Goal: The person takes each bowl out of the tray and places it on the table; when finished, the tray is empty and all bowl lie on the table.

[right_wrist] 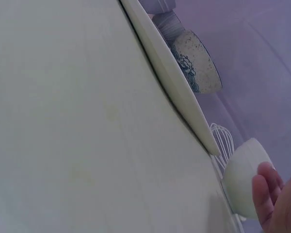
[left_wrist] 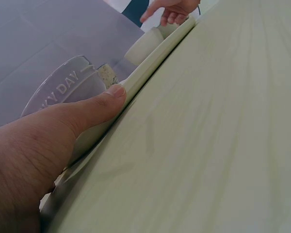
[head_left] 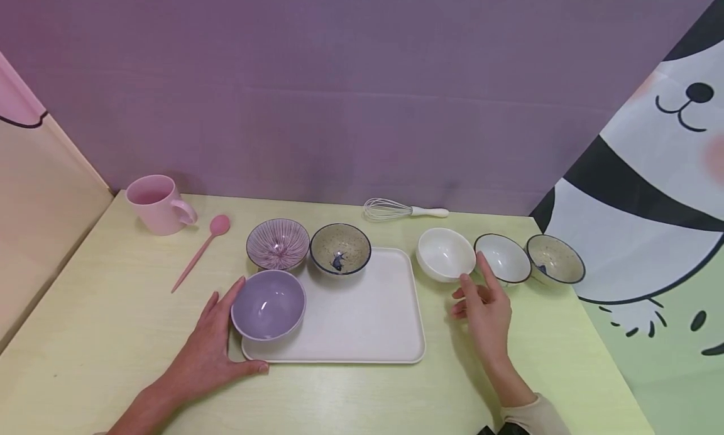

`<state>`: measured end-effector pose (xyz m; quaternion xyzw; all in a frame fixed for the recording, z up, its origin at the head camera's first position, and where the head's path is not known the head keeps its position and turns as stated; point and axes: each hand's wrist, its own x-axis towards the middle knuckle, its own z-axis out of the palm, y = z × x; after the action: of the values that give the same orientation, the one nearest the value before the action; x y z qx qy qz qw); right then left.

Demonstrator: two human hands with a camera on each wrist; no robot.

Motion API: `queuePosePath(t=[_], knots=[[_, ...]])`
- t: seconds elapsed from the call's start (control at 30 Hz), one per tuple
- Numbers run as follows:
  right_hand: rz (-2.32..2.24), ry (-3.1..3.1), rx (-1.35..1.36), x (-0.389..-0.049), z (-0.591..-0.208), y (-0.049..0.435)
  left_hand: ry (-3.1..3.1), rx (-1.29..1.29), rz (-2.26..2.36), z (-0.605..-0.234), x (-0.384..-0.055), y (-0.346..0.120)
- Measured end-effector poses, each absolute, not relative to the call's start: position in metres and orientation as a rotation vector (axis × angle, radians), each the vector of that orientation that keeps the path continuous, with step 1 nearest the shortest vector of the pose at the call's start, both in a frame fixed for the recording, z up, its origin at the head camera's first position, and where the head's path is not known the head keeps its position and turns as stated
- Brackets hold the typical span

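My left hand (head_left: 212, 344) is spread around the near left corner of the white tray (head_left: 362, 322). Its fingers lie beside the lavender bowl (head_left: 268, 304), and the thumb is along the tray's near edge; contact with the bowl is unclear. The bowl's raised lettering shows in the left wrist view. Behind it are a purple-striped bowl (head_left: 277, 243) and a speckled beige bowl (head_left: 341, 249) with a blue motif. My right hand (head_left: 486, 315) is beside a plain white bowl (head_left: 445, 254), index finger extended, other fingers loosely bent, holding nothing.
Right of the white bowl stand a dark-rimmed white bowl (head_left: 503, 259) and another speckled bowl (head_left: 555, 259). A whisk (head_left: 404, 210) lies at the back. On the left are a pink mug (head_left: 158, 205) and a pink spoon (head_left: 200, 253). A purple backdrop (head_left: 339, 108) borders the table.
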<state>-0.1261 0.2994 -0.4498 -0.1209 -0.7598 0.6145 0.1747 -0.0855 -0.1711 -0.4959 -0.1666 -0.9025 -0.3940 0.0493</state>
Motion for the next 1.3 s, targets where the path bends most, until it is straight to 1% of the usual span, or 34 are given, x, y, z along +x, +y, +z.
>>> queuePosePath(t=[0.3, 0.47, 0.73, 1.07, 1.2, 1.3], knots=[[1.653, -2.087, -0.174, -0.112, -0.443, 0.271, -2.776, -0.477, -1.216, -0.494, -0.085, -0.171], [1.709, -2.075, -0.027, -0.105, -0.44, 0.25, -2.786, -0.467, -1.207, -0.494, -0.085, -0.171], [1.787, -2.219, 0.189, -0.095, -0.438, 0.215, -2.775, -0.484, -1.203, -0.493, -0.085, -0.171], [1.93, -2.36, 0.515, -0.092, -0.445, 0.174, -2.76, -0.498, -1.197, -0.495, -0.086, -0.172], [1.996, -2.36, 0.597, -0.089, -0.448, 0.159, -2.759, -0.497, -1.2, -0.496, -0.085, -0.172], [2.058, -2.388, 0.599, -0.086, -0.45, 0.148, -2.75, -0.513, -1.198, -0.497, -0.086, -0.171]])
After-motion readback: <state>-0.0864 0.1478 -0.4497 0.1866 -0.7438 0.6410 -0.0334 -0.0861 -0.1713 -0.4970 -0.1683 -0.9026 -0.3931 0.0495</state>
